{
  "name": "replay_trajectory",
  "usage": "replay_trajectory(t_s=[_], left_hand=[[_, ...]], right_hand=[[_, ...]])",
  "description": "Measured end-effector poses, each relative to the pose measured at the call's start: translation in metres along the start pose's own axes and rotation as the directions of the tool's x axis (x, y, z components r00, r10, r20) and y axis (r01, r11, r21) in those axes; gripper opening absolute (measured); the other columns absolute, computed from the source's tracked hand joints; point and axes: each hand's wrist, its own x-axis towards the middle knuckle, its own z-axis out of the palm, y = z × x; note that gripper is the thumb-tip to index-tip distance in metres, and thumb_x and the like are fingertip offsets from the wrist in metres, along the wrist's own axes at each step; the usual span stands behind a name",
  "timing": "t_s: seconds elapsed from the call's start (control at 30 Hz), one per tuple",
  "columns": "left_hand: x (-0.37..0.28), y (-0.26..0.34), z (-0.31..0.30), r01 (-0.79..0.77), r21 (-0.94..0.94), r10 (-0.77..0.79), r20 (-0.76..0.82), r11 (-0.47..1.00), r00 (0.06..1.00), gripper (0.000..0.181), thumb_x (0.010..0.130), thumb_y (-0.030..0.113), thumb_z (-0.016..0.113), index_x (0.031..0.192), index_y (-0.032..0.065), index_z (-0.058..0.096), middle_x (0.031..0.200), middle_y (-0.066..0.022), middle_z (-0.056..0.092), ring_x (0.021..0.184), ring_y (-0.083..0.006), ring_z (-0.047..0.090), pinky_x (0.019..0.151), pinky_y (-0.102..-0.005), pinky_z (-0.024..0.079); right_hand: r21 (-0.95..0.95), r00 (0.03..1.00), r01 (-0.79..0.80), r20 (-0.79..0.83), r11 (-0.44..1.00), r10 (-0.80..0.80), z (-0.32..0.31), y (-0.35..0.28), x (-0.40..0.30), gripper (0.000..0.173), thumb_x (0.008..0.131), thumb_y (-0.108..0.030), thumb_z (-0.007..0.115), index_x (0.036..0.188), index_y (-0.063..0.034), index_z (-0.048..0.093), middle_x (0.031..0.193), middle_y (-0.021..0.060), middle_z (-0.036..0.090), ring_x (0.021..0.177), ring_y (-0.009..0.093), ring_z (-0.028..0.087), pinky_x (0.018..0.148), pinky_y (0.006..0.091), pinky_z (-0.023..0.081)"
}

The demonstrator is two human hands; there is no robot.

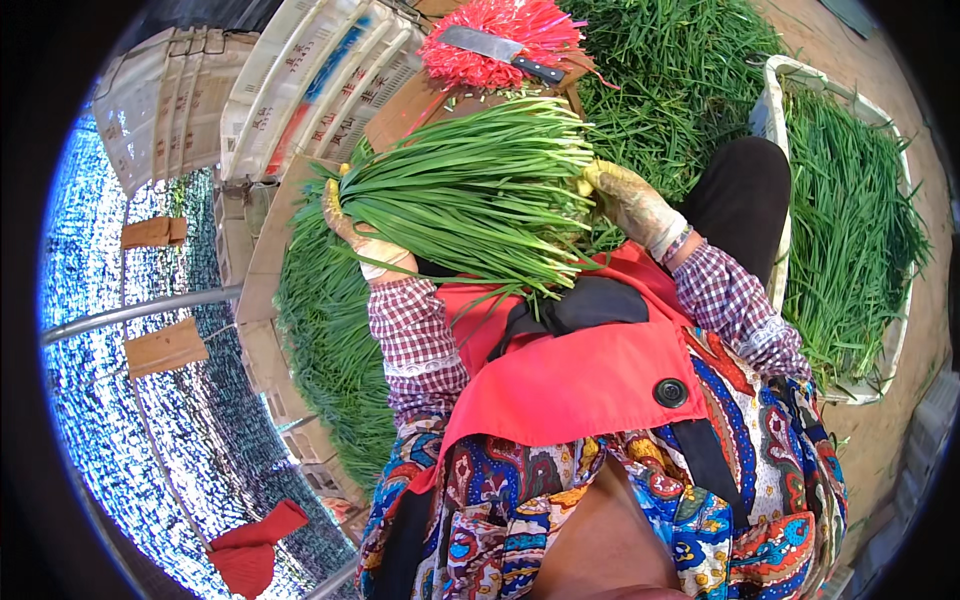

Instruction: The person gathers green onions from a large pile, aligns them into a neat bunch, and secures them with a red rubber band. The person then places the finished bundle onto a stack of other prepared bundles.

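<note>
A thick bunch of garlic chives point(472, 195) lies sideways before me, its pale stem ends fanned out to the right. My left hand point(360, 225), in a stained yellow-and-white glove, is closed around the leafy end. At the stem ends is my right hand point(630, 199), gloved the same way, its fingertips touching the stalks; part of its grip is hidden, so whether it holds any is unclear. Just beyond the bunch, a cleaver point(499, 51) with a black handle rests on a pile of red plastic strips point(442, 64). Short stem trimmings point(487, 97) are scattered below the pile.
A white plastic crate point(778, 142) full of chives stands at my right. Loose greens point(660, 97) are heaped beyond my knee point(742, 195). More chives point(330, 375) lie at my left. Stacked white crates point(315, 90) rise at the upper left, and a metal pole point(142, 313) crosses the left side.
</note>
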Motion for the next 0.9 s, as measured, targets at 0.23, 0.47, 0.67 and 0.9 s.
replay_trajectory(t_s=[0.23, 0.47, 0.67, 0.9], left_hand=[[-0.006, -0.004, 0.008, -0.057, 0.048, 0.056, 0.004, 0.997, 0.998, 0.038, 0.094, 0.033, 0.046, 0.12, 0.006, 0.054, 0.118, -0.0104, 0.059, 0.109, -0.0252, 0.055, 0.098, -0.0412, 0.043], [0.003, 0.003, 0.006, -0.038, 0.009, 0.038, -0.075, 0.999, 0.996, 0.04, 0.088, 0.039, 0.052, 0.111, 0.0064, 0.06, 0.11, -0.011, 0.063, 0.101, -0.0268, 0.058, 0.091, -0.0428, 0.046], [0.0, -0.012, 0.028, 0.035, -0.018, -0.036, -0.021, 0.999, 0.999, 0.04, 0.088, 0.038, 0.054, 0.111, 0.0051, 0.059, 0.109, -0.0128, 0.063, 0.101, -0.0283, 0.058, 0.091, -0.0446, 0.048], [-0.004, -0.01, 0.03, 0.029, -0.051, -0.033, -0.088, 0.998, 0.996, 0.038, 0.085, 0.038, 0.056, 0.108, 0.007, 0.061, 0.107, -0.0134, 0.064, 0.097, -0.0284, 0.06, 0.087, -0.0454, 0.049]], right_hand=[[0.018, 0.999, 0.054, -0.01, 0.998, -0.054, -0.012, -0.004, -0.018, 0.019, 0.089, -0.019, 0.06, 0.1, -0.0037, 0.054, 0.088, 0.0023, 0.055, 0.08, 0.013, 0.052, 0.077, 0.0275, 0.046], [-0.494, 0.858, 0.394, -0.105, 0.775, -0.503, -0.02, -0.031, -0.036, 0.019, 0.087, -0.011, 0.059, 0.106, -0.0058, 0.057, 0.084, 0.0012, 0.052, 0.078, 0.013, 0.051, 0.069, 0.0266, 0.044], [-0.833, 0.81, 0.371, 0.506, -0.41, -0.296, 0.082, -0.041, 0.009, 0.031, 0.08, -0.019, 0.061, 0.11, -0.0256, 0.063, 0.076, 0.0086, 0.055, 0.07, 0.025, 0.058, 0.061, 0.0379, 0.048], [-0.544, 0.909, 0.414, 0.294, 0.73, -0.296, 0.067, -0.04, 0.013, 0.02, 0.093, -0.025, 0.054, 0.095, -0.0056, 0.055, 0.09, 0.0013, 0.056, 0.078, 0.01, 0.051, 0.074, 0.0257, 0.044]])
